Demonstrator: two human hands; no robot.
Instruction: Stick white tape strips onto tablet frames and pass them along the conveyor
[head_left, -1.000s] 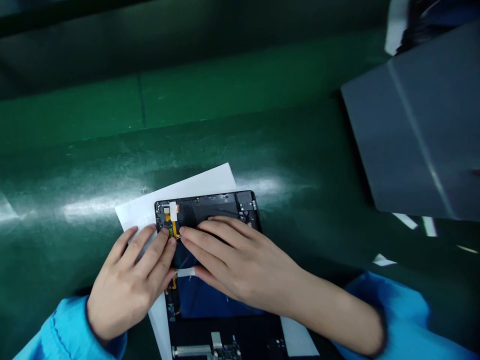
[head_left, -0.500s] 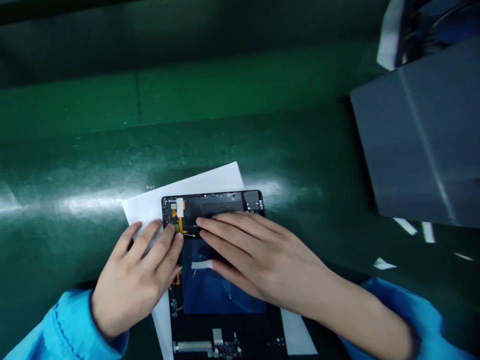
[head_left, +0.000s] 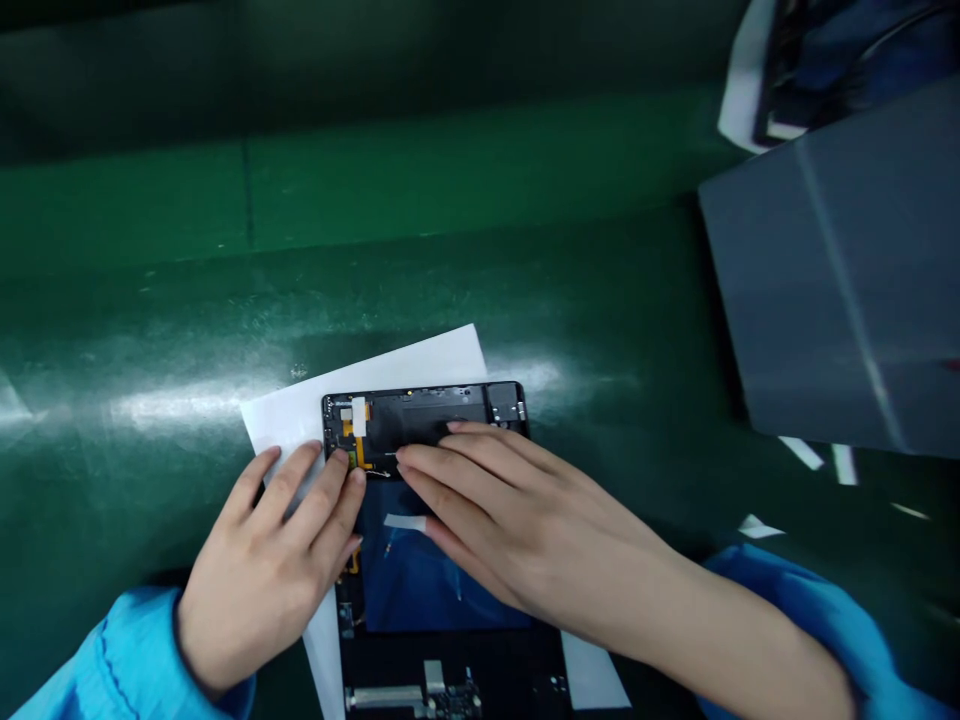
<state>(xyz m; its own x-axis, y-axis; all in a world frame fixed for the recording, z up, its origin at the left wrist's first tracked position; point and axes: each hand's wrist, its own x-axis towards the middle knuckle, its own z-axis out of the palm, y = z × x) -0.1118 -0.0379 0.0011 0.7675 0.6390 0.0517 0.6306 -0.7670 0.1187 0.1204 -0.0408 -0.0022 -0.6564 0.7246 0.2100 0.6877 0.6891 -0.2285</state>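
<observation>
An opened black tablet (head_left: 450, 660) lies on a white paper sheet (head_left: 390, 365), its circuitry, orange ribbon cables and a dark blue film panel (head_left: 442, 590) exposed. My left hand (head_left: 274, 555) rests at the tablet's left edge, fingers spread, with fingertips near the orange ribbon cable (head_left: 360, 448) and a thin light wire (head_left: 379, 473). Across the tablet's upper part lies my right hand (head_left: 525, 530), fingers stretched out and close together, tips on the black interior. A white tape strip (head_left: 405, 522) sticks out at its thumb tip; how it is attached is hidden.
A grey flat-topped panel or box (head_left: 832, 280) stands at the right on the green mat (head_left: 585, 290). Behind it, part of another dark device (head_left: 840, 60) shows. White tape scraps (head_left: 761, 527) lie near the panel's lower edge.
My right fingers have drawn slightly back to the right and down, uncovering more of the black interior. The white strip shifted up a little with the thumb. My left hand stays nearly in place.
</observation>
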